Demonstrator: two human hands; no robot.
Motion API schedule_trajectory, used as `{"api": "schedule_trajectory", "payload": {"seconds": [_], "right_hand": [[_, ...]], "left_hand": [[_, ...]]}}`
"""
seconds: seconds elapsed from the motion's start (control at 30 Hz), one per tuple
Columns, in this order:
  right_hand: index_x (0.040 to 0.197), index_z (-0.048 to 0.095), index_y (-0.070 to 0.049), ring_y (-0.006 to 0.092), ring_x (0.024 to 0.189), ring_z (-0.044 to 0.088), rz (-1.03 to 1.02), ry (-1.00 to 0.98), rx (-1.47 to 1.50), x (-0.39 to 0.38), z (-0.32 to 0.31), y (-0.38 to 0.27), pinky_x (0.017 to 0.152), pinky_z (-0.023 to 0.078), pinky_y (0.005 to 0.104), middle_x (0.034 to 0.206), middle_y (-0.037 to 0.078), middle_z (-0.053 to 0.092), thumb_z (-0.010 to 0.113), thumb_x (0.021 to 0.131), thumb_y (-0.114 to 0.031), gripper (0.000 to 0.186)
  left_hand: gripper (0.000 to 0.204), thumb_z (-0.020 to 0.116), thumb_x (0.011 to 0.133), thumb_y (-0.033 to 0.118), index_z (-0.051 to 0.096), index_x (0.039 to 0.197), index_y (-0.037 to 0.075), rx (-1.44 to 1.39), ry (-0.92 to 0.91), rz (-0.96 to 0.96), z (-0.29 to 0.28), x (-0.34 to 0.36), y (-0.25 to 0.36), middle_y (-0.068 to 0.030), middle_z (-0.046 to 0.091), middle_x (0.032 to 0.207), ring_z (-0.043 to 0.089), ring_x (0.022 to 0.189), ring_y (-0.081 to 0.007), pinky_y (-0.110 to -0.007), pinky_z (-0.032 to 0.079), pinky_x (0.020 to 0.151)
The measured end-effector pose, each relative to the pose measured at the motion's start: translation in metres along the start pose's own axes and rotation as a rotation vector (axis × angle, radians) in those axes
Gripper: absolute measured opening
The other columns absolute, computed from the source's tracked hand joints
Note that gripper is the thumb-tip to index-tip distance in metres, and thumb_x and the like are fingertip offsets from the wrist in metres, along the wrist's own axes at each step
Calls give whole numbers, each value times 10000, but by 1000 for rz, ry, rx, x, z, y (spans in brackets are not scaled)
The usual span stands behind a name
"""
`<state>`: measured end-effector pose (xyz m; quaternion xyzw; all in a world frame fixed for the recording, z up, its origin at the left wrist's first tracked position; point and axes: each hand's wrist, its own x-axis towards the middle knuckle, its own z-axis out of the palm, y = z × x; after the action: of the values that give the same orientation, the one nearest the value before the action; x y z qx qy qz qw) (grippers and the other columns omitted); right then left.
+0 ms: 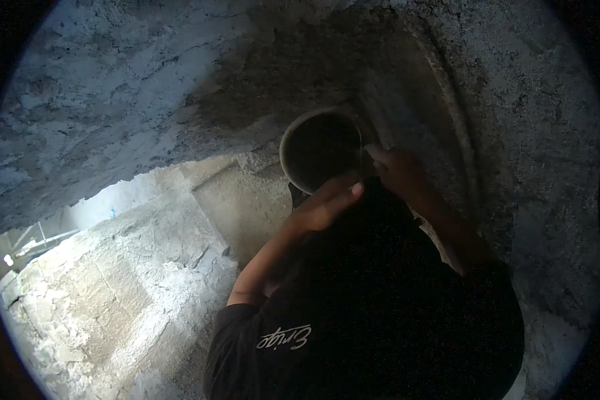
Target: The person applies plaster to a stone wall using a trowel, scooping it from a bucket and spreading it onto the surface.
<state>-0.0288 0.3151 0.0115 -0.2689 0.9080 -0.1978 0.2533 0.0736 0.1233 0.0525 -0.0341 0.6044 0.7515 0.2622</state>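
A round, dark container like a bucket [283, 159], with a paler rim and a deeply shadowed inside, is in front of my body. My left hand [330, 202] is closed at its near rim, thumb on top and the other fingers mostly hidden. At the container's right edge is my right hand [400, 171], fingers curled, with a small pale end showing at its tip. Shadow keeps me from telling whether that is a fingertip or something held. What the container has in it is too dark to make out.
A rough plastered wall [113, 100] curves across the top and left. Another rough wall [540, 133] rises at the right, with a cable-like ridge [457, 107] along it. Brightly lit rough masonry [107, 293] with a stepped edge is at the lower left.
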Motion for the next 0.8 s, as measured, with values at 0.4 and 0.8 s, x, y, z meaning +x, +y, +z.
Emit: {"api": "schedule_trajectory", "payload": {"seconds": [0.4,0.8], "right_hand": [[1156,572,-81,323,920,624,7,-156,152,-9,18,31,800,481,400,992,211,628,497,881,-268,342],[1302,476,-117,353,977,598,-7,-26,90,-2,61,5,831,474,428,1051,216,607,532,831,-124,474]], "left_hand": [[583,370,936,502,445,1214,-5,71,-43,-12,10,10,3,-54,463,889,417,801,-166,-300,367,740],[539,389,933,505,481,1075,-6,280,3,5,15,8,6,-74,473,914,433,846,-184,-335,381,782]]}}
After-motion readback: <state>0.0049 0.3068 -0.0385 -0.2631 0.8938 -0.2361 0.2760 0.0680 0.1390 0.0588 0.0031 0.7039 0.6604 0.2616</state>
